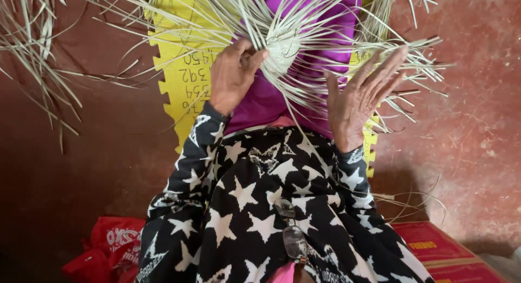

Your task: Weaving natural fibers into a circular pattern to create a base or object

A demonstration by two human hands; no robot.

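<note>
My left hand point(233, 71) grips the small woven centre point(282, 51) of a piece of basketwork, thumb and fingers pinched on its left edge. Many pale thin strips point(347, 60) fan out from that centre in all directions. My right hand point(361, 96) is held flat with fingers spread, its palm turned up among the loose strips on the right side. Both arms wear black sleeves with white stars. The work hangs over my lap, which is covered by purple cloth point(271, 101).
A yellow foam mat point(182, 77) with toothed edges lies on the reddish-brown floor point(472, 125). More pale strips point(32, 44) lie at the upper left. A red bag point(108, 247) sits lower left, a red box point(439, 250) lower right. Spectacles point(292, 234) hang on my chest.
</note>
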